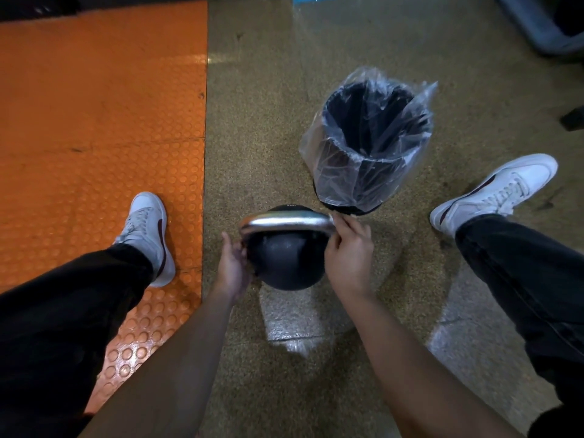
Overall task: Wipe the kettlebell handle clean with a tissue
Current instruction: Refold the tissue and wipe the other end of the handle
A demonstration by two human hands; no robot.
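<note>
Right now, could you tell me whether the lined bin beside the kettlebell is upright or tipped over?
Upright. The bin stands on its base on the floor, its open mouth facing up, with the clear liner draped over the rim.

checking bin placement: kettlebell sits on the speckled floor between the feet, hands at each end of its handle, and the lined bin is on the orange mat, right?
Not quite: the head view shows the lined bin on the speckled floor, just beyond the kettlebell, not on the orange mat. The rest holds.

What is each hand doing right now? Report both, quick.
Left hand: gripping the left end of the kettlebell handle.
Right hand: fingers closed at the handle's right end, seemingly pinching a tissue, barely visible.
</note>
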